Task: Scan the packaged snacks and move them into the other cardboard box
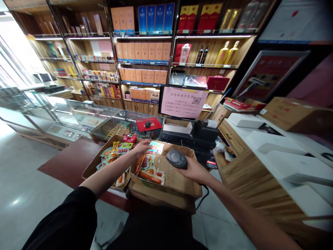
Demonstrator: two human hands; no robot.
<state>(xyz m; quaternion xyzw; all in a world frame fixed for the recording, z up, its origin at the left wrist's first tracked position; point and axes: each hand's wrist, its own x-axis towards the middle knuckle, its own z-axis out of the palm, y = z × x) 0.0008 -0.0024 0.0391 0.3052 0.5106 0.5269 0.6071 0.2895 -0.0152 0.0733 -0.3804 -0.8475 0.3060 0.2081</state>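
My right hand (195,170) is wrapped round a dark grey barcode scanner (177,158), held above an open cardboard box (179,178). In my left hand (142,148) is a small, brightly lit snack packet (156,147), pinched at its left end near the far side of that box. The scanner's head points toward the packet. Several packaged sausages (149,176) lie in the left part of the box. Just left stands a second cardboard box (90,166) full of mixed snack packets (123,148). A black cable (205,198) hangs by my right wrist.
Behind the boxes is a glass display counter (104,118) with a red mat (148,124) on it. A monitor carrying a pink paper sign (183,102) stands over a black checkout machine (208,130). Shelves of boxed bottles (143,52) line the wall. White cartons (275,142) lie on the right.
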